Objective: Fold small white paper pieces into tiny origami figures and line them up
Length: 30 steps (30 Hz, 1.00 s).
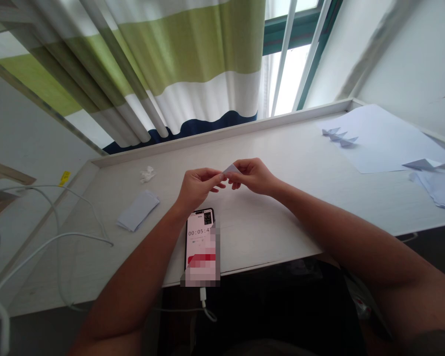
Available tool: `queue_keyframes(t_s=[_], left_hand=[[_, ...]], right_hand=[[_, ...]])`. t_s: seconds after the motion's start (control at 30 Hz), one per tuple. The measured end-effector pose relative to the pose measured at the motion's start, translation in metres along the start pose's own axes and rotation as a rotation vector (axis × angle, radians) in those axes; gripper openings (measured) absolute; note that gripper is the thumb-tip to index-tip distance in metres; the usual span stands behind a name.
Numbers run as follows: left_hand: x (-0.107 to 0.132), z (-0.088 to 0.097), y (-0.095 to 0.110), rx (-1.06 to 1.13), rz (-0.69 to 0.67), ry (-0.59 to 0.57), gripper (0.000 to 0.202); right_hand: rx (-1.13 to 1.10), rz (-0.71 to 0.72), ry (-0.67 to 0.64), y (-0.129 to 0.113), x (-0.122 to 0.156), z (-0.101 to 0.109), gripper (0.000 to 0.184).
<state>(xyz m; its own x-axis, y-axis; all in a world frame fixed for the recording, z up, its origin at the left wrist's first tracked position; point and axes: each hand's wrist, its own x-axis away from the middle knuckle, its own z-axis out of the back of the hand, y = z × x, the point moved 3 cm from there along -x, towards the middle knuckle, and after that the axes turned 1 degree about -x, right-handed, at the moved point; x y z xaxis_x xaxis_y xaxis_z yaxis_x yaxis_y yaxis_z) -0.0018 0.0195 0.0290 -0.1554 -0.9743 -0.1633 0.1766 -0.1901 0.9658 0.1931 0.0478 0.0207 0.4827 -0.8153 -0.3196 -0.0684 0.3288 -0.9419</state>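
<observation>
Head view: left hand (pixel 198 188) and right hand (pixel 254 177) pinch a folded paper piece (pixel 230 169) above a white desk (pixel 267 232).

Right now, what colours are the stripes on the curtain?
The curtain has white, green and dark blue stripes; the head view shows them best.

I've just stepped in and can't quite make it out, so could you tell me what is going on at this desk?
A person is holding a small piece of folded paper between their left hand and right hand, above a white desk. A phone showing a timer lies just below the hands, with a folded paper bundle to its left. Three small folded paper shapes sit on a large paper sheet further right.
</observation>
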Motion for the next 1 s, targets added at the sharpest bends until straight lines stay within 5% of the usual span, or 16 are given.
queue_keyframes(t_s=[0.2,0.47,0.87,1.0], left_hand=[[0.002,-0.0013,0.0062,0.009,0.014,0.017,0.039],[-0.0017,0.0061,0.0031,0.097,0.201,-0.128,0.047],[0.001,0.0029,0.0076,-0.238,0.0,-0.196,0.037],[-0.0005,0.0058,0.0093,-0.13,0.017,-0.098,0.036]], right_hand=[[0.059,-0.007,0.039,-0.0037,0.001,-0.0004,0.028],[0.046,-0.025,0.024,-0.0014,0.0006,-0.0024,0.025],[0.057,-0.088,-0.016,0.0005,0.0024,-0.003,0.029],[-0.064,-0.078,-0.009,0.0024,-0.0001,-0.0019,0.031]])
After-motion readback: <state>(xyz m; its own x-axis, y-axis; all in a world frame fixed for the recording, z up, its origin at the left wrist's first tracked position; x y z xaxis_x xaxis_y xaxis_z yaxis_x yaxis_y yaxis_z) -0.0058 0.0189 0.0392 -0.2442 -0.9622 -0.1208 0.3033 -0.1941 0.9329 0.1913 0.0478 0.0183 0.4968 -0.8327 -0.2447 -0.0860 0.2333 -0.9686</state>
